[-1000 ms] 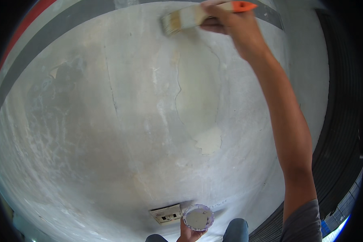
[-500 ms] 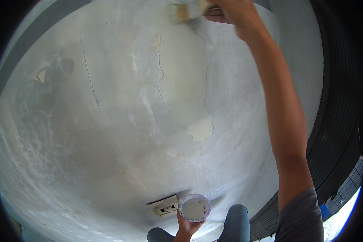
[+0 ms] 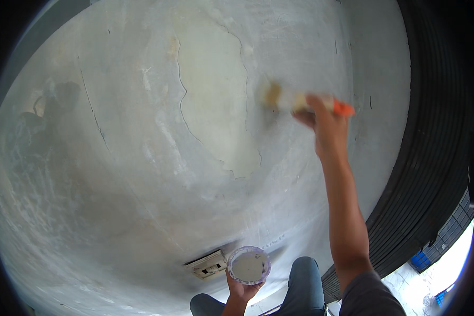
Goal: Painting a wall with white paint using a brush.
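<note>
My right hand point(image 3: 326, 118) is closed round the handle of a paintbrush point(image 3: 300, 100), which has tan bristles, a pale middle and an orange handle end. The brush is blurred by motion and points left, close to the grey wall point(image 3: 300, 168); whether its bristles touch the wall I cannot tell. Left of the bristles, a pale, smooth patch point(image 3: 216, 95) with cracked, uneven edges shows on the wall. Low in the view my left hand point(image 3: 242, 288) holds a round tub point(image 3: 248, 266) of whitish liquid from beneath, its rim smeared with purple and white.
A switch or socket plate point(image 3: 208, 265) sits on the wall beside the tub. Dark ribbed shutter panels point(image 3: 421, 131) run down the right side. Beyond them, at lower right, a blue crate point(image 3: 420, 260) stands on a bright floor. My knees point(image 3: 303, 284) are below the tub.
My right hand has brought the brush down from the top of the wall to beside the patch's right edge. My left hand still holds the tub. The view has shifted slightly.
</note>
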### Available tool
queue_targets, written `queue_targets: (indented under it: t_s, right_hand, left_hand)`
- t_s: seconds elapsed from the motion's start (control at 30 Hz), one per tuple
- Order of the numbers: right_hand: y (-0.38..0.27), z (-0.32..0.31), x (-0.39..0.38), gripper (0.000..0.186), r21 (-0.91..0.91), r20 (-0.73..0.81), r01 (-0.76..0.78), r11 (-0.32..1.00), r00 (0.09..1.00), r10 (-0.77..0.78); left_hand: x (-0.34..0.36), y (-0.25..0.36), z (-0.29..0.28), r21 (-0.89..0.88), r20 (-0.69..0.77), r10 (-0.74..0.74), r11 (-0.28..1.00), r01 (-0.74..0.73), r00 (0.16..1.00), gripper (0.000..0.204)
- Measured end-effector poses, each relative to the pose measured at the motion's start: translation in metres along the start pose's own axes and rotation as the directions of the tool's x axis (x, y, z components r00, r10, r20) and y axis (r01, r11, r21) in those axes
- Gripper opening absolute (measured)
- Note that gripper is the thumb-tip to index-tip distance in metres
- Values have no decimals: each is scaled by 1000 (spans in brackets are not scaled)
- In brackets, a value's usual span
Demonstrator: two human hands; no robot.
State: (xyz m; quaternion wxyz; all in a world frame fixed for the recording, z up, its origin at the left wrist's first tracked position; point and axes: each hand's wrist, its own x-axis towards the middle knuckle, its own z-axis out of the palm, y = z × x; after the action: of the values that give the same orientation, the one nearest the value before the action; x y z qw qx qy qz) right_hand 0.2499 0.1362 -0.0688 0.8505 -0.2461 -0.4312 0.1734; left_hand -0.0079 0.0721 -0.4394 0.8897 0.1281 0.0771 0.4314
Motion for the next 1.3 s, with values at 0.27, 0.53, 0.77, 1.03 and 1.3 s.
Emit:
queue_targets:
  t_s: [0.27, 0.53, 0.77, 1.03, 1.3]
  right_hand:
    - [-35, -2, 38, 11, -466, 226, 729, 502, 646, -729]
    - [6, -22, 25, 27, -296, 833, 953, 66, 291, -471]
    - [43, -119, -80, 18, -182, 983, 719, 671, 126, 132]
    - [-58, -4, 63, 13, -7, 957, 959, 283, 89, -278]
    - [-101, 61, 101, 9, -48, 821, 997, -56, 7, -571]
  left_hand:
    - [-5, -3, 12, 34, -122, 22, 999, -18, 992, 78]
    - [-6, -7, 12, -37, -76, 45, 998, -48, 996, 74]
    - [-10, -8, 20, 66, -230, 88, 995, -74, 969, 80]
    - [-11, -8, 25, 24, -153, 81, 997, -78, 985, 77]
    - [-9, -5, 25, 35, -138, 73, 997, -69, 988, 78]
